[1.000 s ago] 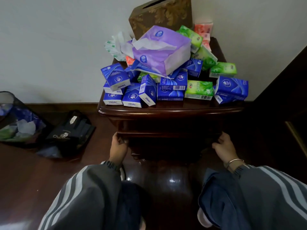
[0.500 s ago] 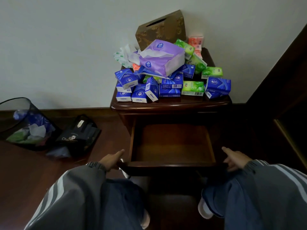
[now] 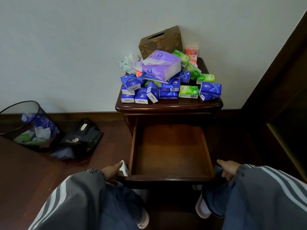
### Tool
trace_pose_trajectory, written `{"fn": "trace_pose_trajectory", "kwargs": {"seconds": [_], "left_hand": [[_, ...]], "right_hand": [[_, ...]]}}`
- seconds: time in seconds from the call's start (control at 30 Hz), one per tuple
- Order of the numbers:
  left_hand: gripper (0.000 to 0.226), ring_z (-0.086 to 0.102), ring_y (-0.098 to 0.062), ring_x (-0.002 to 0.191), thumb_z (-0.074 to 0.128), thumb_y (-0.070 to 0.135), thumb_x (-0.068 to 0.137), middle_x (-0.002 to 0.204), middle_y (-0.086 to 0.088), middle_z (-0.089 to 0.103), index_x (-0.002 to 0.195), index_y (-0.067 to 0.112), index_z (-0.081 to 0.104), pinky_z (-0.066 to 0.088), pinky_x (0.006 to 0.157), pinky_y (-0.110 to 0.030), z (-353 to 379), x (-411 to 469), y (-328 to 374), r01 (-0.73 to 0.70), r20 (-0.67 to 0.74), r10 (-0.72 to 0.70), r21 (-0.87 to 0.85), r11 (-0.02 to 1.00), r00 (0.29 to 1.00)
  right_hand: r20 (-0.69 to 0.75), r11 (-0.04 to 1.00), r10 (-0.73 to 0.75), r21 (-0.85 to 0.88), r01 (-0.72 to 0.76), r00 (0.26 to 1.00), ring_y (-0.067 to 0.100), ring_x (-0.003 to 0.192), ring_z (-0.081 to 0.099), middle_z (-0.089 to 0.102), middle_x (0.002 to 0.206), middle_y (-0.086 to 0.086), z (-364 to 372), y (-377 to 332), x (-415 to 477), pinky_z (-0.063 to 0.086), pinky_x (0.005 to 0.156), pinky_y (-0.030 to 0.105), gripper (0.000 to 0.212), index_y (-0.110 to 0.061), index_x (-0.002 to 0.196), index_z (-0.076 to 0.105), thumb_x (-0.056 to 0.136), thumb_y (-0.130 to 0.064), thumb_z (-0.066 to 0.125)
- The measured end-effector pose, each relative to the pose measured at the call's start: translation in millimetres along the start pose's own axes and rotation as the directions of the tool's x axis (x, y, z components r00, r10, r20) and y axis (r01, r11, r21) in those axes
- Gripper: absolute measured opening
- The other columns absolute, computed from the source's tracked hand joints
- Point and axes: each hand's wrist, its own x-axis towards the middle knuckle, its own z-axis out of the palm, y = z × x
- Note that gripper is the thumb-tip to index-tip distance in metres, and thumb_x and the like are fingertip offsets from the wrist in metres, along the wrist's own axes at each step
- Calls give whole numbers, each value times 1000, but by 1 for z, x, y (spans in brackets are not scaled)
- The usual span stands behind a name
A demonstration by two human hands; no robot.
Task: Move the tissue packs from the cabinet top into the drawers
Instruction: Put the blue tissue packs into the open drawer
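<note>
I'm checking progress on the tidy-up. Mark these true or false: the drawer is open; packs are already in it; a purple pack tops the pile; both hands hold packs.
1. The drawer is open: true.
2. Packs already lie in it: false, it shows bare wood.
3. A purple pack tops the pile: true.
4. Both hands hold packs: false, the left hand and right hand are at the drawer's front corners.

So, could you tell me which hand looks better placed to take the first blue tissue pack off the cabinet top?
Probably the left hand: the blue packs crowd the cabinet's front-left edge, on its side of the open drawer. The right hand faces fewer.
</note>
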Motion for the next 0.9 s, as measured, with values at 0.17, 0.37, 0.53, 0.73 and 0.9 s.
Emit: {"fn": "trace_pose_trajectory", "kwargs": {"seconds": [0.17, 0.37, 0.53, 0.73, 0.9], "left_hand": [[68, 63, -20, 78, 27, 52, 99, 87, -8, 66, 114, -5, 60, 50, 62, -27, 5, -8, 8, 13, -18, -13, 39, 999, 1000], [62, 62, -35, 97, 28, 46, 101, 109, -23, 66, 110, -3, 64, 46, 81, -37, -32, -25, 64, -194, -409, 205, 67, 979, 889], [50, 61, -33, 97, 36, 57, 80, 98, -11, 68, 82, 15, 61, 47, 93, -48, -68, -59, 146, -590, -689, 363, -116, 799, 627], [67, 58, -7, 78, 44, 64, 85, 102, 0, 58, 125, 11, 46, 42, 58, -26, -72, -68, 235, -655, -631, 416, -200, 728, 655], [98, 52, -26, 119, 50, 75, 76, 143, -9, 46, 144, 6, 31, 47, 93, -40, -78, -57, 263, -519, -443, 366, -295, 802, 818]], "right_hand": [[-41, 996, -59, -75, 56, 997, 24, 84, 64, 67, 80, 10, 4, -7, -8, 45, 73, 29, 65, -7, 78, 65, 97, -54, 25], [-210, 919, -265, -349, 181, 941, 20, 88, 58, 63, 106, 6, -12, -42, -42, 48, 77, 30, 54, -12, 111, 60, 93, -56, 34], [-530, 761, -647, -499, 416, 548, 21, 72, 63, 67, 80, -2, -20, -111, -100, 46, 58, 27, 23, -29, 91, 65, 89, -44, 49], [-475, 302, -875, -693, 655, -99, 24, 106, 58, 66, 110, 5, -18, -213, -133, 46, 88, 39, 30, -12, 113, 62, 85, -20, 56], [-369, 346, -927, -769, 538, 69, 20, 145, 17, 24, 156, 3, -9, -268, -114, 22, 112, 41, 61, -16, 145, 30, 91, -36, 47]]}}
